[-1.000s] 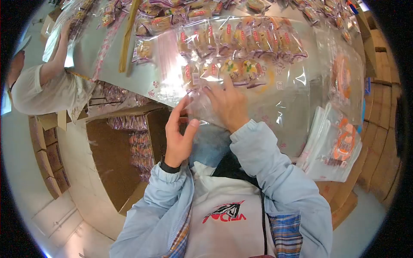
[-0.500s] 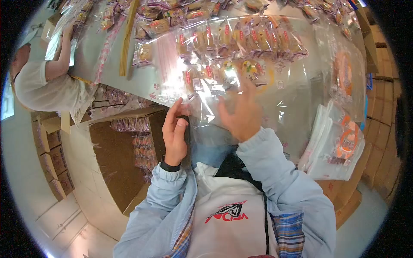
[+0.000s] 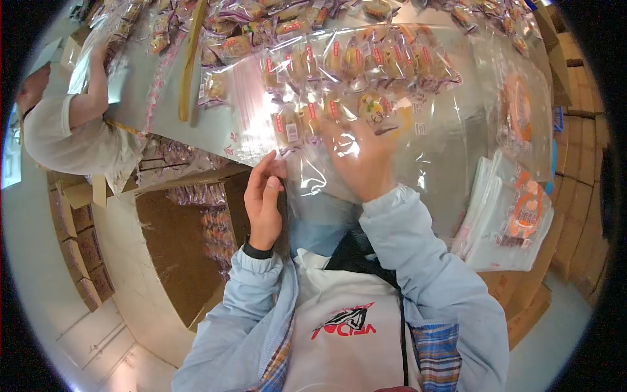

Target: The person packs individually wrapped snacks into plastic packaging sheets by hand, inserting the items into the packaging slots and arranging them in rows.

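A large clear plastic bag point(image 3: 431, 163) lies on the table with two rows of wrapped pastries inside. The far row point(image 3: 353, 62) holds several packs, and the near row point(image 3: 307, 119) ends by my right hand point(image 3: 366, 157). That hand reaches under the clear film at the nearest packs; glare and blur hide its fingertips, so its grip cannot be made out. At the bag's near left edge is my left hand point(image 3: 264, 199), fingers curled at the film edge, thumb up; what lies between them is too small to name.
Folded printed bags point(image 3: 513, 215) are stacked at the right. Loose wrapped pastries point(image 3: 235, 46) cover the far side, near a yellow strip point(image 3: 191, 72). An open carton point(image 3: 176, 248) stands lower left. A co-worker point(image 3: 78, 127) in a white top works at the far left.
My right hand has moved away from my left hand, then forward over the near row. The near row's packs sit closer together and slightly changed in angle. My left hand has shifted slightly left.
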`<act>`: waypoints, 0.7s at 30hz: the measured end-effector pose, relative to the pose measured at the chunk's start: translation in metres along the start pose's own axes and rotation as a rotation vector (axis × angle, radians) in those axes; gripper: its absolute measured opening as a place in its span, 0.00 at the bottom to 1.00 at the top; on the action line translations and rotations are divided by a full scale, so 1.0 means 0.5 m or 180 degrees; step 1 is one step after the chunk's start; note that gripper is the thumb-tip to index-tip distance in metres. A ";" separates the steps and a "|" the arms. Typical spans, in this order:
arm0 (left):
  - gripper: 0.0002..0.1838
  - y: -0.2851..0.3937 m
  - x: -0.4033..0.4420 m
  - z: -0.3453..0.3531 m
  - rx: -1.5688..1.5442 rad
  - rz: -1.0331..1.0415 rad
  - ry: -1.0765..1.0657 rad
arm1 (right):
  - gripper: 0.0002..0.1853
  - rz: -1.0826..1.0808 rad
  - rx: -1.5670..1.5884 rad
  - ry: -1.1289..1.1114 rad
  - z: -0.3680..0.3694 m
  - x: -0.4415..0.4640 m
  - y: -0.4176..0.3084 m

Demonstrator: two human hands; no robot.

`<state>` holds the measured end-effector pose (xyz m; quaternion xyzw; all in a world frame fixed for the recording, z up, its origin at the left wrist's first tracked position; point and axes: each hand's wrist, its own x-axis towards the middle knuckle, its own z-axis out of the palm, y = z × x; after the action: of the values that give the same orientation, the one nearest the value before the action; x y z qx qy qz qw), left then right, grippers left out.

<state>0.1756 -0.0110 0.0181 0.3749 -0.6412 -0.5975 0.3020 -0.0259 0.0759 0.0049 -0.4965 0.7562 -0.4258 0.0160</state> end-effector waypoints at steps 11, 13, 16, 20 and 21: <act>0.19 -0.039 -0.001 -0.007 -0.0254 -0.0168 0.0025 | 0.25 0.0809 -0.0091 0.0917 -0.057 -0.007 0.034; 0.18 -0.039 -0.002 -0.009 -0.0234 -0.0112 0.0066 | 0.20 0.0428 -0.0272 0.1007 -0.050 -0.010 0.038; 0.17 -0.034 -0.005 -0.001 -0.0221 -0.0072 0.0166 | 0.23 0.1020 0.0712 0.0911 -0.004 -0.021 0.066; 0.15 -0.048 -0.004 0.003 -0.0074 -0.0028 0.0249 | 0.29 0.0365 0.0968 0.0584 -0.023 -0.013 0.090; 0.14 -0.054 -0.007 0.002 0.0009 0.0009 0.0280 | 0.29 0.0503 0.0774 0.0353 -0.043 -0.008 0.074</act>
<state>0.1796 -0.0078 -0.0086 0.4004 -0.6287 -0.5792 0.3302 -0.0609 0.0978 -0.0072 -0.4055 0.7356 -0.5384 0.0676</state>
